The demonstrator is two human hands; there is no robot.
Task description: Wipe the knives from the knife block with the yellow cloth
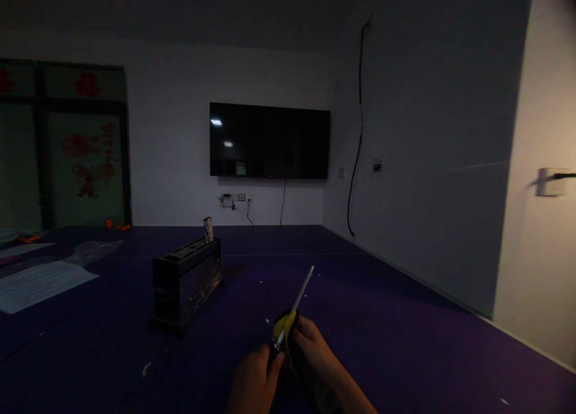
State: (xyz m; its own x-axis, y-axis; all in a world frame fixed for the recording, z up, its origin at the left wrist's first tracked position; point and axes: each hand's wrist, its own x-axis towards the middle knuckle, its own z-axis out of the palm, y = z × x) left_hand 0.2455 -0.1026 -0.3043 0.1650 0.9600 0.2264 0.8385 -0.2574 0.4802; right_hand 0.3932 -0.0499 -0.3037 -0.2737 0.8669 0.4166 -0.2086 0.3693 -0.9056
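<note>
One slim tool we hold towards one o'clock, left hand gripping it low, right hand pinching yellow cloth, perhaps for protection.

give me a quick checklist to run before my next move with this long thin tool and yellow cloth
1. Left hand around the handle end of the long thin tool: ok.
2. Right hand holding the yellow cloth against the tool: ok.
3. Tool's far end pointing away from the body: ok.
4. Black slotted block upright, apart from both hands: ok.
5. Purple surface free of scraps: not ok, white bits lie about.
6. Tool clean along its length: cannot tell, too dark.
</note>
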